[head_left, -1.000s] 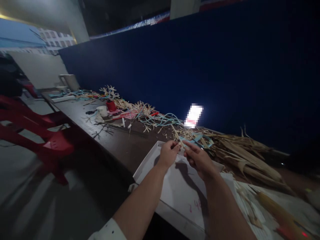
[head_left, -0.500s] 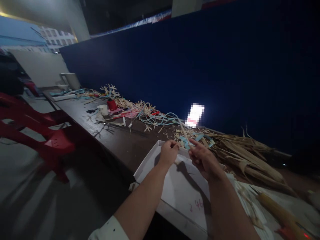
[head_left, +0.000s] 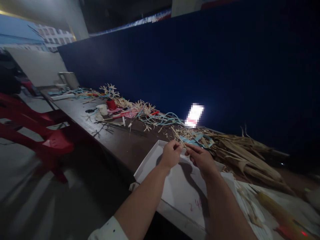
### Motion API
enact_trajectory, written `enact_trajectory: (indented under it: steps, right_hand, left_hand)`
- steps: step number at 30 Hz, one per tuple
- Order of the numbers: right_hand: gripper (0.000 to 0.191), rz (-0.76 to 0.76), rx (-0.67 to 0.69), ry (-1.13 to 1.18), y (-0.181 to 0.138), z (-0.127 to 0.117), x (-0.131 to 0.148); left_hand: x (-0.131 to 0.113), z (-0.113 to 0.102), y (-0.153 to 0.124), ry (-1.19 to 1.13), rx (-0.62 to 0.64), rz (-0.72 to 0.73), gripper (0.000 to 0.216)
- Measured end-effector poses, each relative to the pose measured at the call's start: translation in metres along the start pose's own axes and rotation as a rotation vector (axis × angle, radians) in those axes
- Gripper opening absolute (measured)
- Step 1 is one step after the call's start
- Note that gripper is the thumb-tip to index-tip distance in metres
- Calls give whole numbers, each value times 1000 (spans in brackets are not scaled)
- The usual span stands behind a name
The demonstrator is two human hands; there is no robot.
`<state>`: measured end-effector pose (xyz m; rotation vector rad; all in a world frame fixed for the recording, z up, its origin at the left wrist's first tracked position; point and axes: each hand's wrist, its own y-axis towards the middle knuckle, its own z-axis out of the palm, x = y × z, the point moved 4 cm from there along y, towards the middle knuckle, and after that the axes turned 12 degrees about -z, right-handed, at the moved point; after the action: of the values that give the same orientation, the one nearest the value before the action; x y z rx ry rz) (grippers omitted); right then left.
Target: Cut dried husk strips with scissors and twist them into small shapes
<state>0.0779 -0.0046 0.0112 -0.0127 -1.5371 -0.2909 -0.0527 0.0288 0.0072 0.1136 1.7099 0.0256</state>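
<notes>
Both my hands are close together above a shallow white cardboard tray [head_left: 150, 163] with red handwriting in it. A thin pale strip [head_left: 177, 134], like dried plant stalk, slants up and to the left from between my fingers. My right hand [head_left: 202, 159] pinches its lower end, with the index finger stretched along toward the other hand. My left hand [head_left: 172, 154] is closed, thumb and fingertips pressed against the strip near the same end. Whether anything else small is in the left fingers is hidden.
Dried brown husks [head_left: 245, 153] lie right of the tray, near a yellow tool [head_left: 277, 208] with a red light. Scraps and light-blue cords [head_left: 167, 118] line the blue partition [head_left: 140, 70]. A glowing pixelated panel [head_left: 195, 115] stands there. Red chair [head_left: 55, 143] at left.
My right hand has moved left and slightly down to meet my left hand. The strip, more upright before, now leans left between the fingers of both hands.
</notes>
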Motion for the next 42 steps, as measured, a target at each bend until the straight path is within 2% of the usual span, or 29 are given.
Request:
enact_trajectory:
  steps: [5, 8, 10, 12, 15, 19, 22, 27, 31, 33, 37, 42]
  right_hand:
    - [41, -107, -198, -136, 7, -16, -5]
    - [43, -89, -373, -24, 6, -30, -2]
    - [46, -19, -300, 133, 3, -28, 0]
    - [49, 58, -110, 244, -1, -15, 5]
    - [51, 126, 109, 246, -8, 2, 8]
    - [49, 125, 138, 181, -8, 8, 2]
    - [47, 66, 60, 141, -3, 6, -2]
    - [50, -23, -164, 105, 5, -9, -4]
    - [55, -22, -481, 263, 6, -30, -5]
    - [56, -35, -570, 324, 6, -35, -5]
    - [52, -128, -622, 308, 4, -34, 2]
    - [45, -110, -605, 309, 3, -30, 5]
  left_hand:
    - [-4, -1, -2, 44, -15, -12, 14]
    - [-4, -3, -2, 49, -32, -35, 14]
    - [-3, -5, -1, 41, -46, -49, 14]
    - [-3, -5, -1, 44, -58, -59, 14]
    - [-2, -4, -2, 44, -58, -51, 11]
    - [1, -2, -1, 19, -18, -2, 11]
    - [2, 0, -1, 25, -17, 36, 13]
    - [-3, 0, -2, 47, -6, 36, 16]
    - [-17, -18, -9, 110, -82, -14, 17]
    - [-26, -31, -15, 211, -116, -31, 17]
    - [-36, -51, -28, 592, -152, -40, 19]
    - [-20, -56, -37, 998, -144, -93, 22]
